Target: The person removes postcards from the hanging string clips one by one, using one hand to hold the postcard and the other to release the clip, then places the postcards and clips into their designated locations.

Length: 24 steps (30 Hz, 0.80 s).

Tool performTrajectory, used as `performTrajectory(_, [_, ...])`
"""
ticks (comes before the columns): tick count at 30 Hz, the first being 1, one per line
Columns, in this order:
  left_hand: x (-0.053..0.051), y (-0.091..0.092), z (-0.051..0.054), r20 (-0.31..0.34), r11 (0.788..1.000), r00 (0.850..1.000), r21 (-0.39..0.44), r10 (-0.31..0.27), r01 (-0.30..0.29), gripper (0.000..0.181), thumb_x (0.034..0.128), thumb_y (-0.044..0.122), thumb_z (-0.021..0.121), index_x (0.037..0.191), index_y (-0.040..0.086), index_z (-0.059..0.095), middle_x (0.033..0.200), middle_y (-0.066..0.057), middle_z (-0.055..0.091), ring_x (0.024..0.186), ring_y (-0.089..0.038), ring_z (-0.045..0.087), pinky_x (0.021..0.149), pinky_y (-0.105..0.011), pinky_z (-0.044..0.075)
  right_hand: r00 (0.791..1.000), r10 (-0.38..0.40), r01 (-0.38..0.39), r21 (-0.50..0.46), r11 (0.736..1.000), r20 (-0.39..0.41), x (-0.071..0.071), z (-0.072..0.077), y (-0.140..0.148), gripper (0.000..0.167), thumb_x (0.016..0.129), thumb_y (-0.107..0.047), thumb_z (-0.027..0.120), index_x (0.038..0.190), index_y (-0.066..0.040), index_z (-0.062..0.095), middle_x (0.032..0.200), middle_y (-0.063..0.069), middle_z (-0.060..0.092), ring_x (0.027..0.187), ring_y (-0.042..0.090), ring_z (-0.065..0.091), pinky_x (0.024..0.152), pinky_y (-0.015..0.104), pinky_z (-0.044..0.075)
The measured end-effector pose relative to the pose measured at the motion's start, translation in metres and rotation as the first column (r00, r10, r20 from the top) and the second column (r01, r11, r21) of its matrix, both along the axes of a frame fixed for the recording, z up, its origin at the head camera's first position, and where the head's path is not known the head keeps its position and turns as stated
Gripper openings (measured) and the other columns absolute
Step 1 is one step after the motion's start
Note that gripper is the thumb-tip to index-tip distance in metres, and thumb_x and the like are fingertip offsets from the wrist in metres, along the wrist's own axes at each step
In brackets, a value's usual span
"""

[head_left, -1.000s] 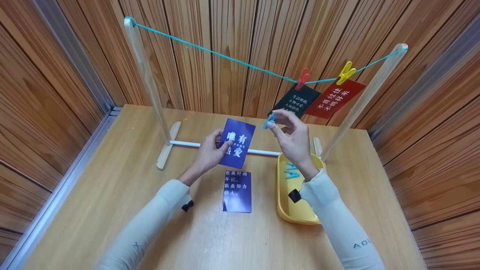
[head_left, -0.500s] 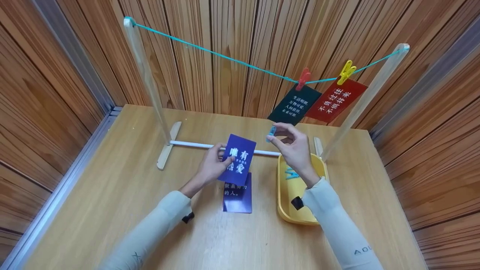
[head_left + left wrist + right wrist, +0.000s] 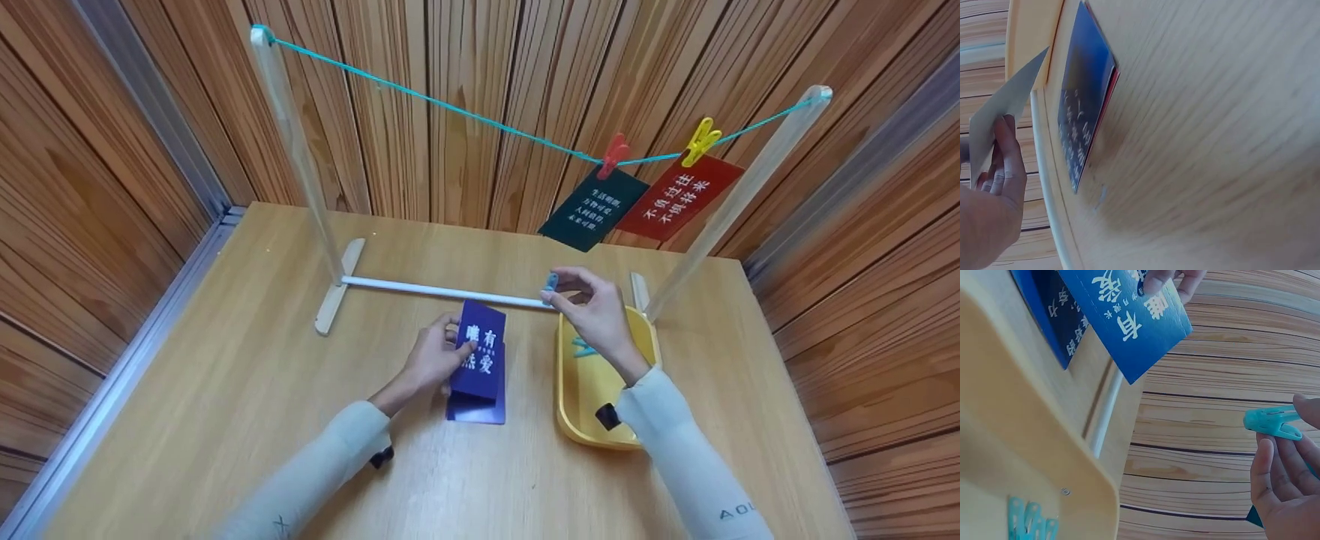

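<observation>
A purple-blue card (image 3: 480, 367) with white characters is pinched between thumb and fingers of my left hand (image 3: 433, 354). Its plain pale back (image 3: 1005, 107) faces the left wrist camera. Below it a small stack of cards (image 3: 1081, 101) lies on the table, blue on top with a red edge beneath; the held card hides most of it in the head view. My right hand (image 3: 598, 313) pinches a light-blue clothespin (image 3: 1272, 422) by its handles, above the far end of the yellow basket (image 3: 568, 420). More light-blue clothespins (image 3: 1030, 523) lie inside that basket.
A teal cord (image 3: 450, 104) runs between two wooden posts (image 3: 300, 157). On it hang a dark green card (image 3: 592, 210) under a red clothespin (image 3: 613, 156) and a red card (image 3: 679, 199) under a yellow clothespin (image 3: 702, 142). A white rod (image 3: 442, 290) joins the stand's feet.
Both hands have come down and nearer, the left with its card now over the stack, the right with its clothespin. The hanging cards have swung slightly.
</observation>
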<state>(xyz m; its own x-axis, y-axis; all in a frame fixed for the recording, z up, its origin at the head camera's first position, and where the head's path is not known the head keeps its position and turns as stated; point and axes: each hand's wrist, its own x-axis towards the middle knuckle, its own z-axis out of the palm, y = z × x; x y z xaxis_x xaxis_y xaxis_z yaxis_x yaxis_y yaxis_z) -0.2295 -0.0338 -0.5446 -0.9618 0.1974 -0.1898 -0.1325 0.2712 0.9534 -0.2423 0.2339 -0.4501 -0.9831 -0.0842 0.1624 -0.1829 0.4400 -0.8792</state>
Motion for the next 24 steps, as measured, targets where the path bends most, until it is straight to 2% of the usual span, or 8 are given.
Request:
performTrajectory(7, [0.005, 0.001, -0.008, 0.032, 1.000, 0.999, -0.016, -0.011, 0.011, 0.041, 0.1005, 0.011, 0.069, 0.138, 0.006, 0.054, 0.110, -0.016, 0.076, 0.088, -0.021, 0.077, 0.072, -0.034, 0.066, 0.997, 0.026, -0.033, 0.096, 0.995, 0.074, 0.001, -0.008, 0.010, 0.043, 0.095, -0.028, 0.080, 0.134, -0.014, 0.068, 0.125, 0.008, 0.074, 0.113, 0.024, 0.069, 0.091, 0.024, 0.057])
performTrajectory(11, [0.009, -0.001, -0.014, 0.052, 0.999, 0.999, -0.049, -0.012, 0.014, 0.046, 0.1018, 0.013, 0.068, 0.144, 0.006, 0.051, 0.116, -0.017, 0.075, 0.095, -0.022, 0.077, 0.076, -0.034, 0.066, 0.992, 0.056, -0.078, 0.202, 0.976, 0.113, 0.003, -0.014, 0.016, 0.042, 0.095, -0.029, 0.080, 0.133, -0.014, 0.069, 0.127, 0.008, 0.074, 0.114, 0.024, 0.068, 0.092, 0.029, 0.056])
performTrajectory(14, [0.012, -0.002, -0.018, 0.051, 0.999, 0.999, -0.044, -0.013, 0.016, 0.044, 0.1020, 0.012, 0.067, 0.143, 0.006, 0.051, 0.117, -0.017, 0.075, 0.096, -0.023, 0.077, 0.077, -0.035, 0.067, 0.991, 0.073, -0.101, 0.261, 0.960, 0.116, 0.003, -0.017, 0.021, 0.041, 0.095, -0.030, 0.080, 0.132, -0.015, 0.069, 0.128, 0.008, 0.074, 0.114, 0.024, 0.068, 0.092, 0.033, 0.056])
performTrajectory(19, [0.014, -0.002, -0.020, 0.023, 1.000, 0.999, -0.018, -0.023, 0.023, 0.037, 0.1018, 0.009, 0.067, 0.136, 0.005, 0.053, 0.114, -0.018, 0.076, 0.095, -0.024, 0.078, 0.077, -0.037, 0.067, 0.991, 0.093, -0.114, 0.264, 0.958, 0.093, 0.002, -0.022, 0.029, 0.040, 0.096, -0.026, 0.079, 0.132, -0.011, 0.069, 0.126, 0.013, 0.074, 0.113, 0.027, 0.069, 0.090, 0.034, 0.057])
performTrajectory(24, [0.017, -0.001, -0.022, 0.059, 1.000, 0.998, -0.016, -0.023, 0.024, 0.033, 0.1032, 0.010, 0.065, 0.134, 0.007, 0.053, 0.114, -0.017, 0.076, 0.094, -0.023, 0.078, 0.077, -0.037, 0.067, 0.986, 0.097, -0.132, 0.273, 0.953, 0.137, 0.002, -0.026, 0.035, 0.037, 0.096, -0.021, 0.078, 0.130, -0.011, 0.068, 0.124, 0.012, 0.074, 0.112, 0.028, 0.069, 0.091, 0.035, 0.058])
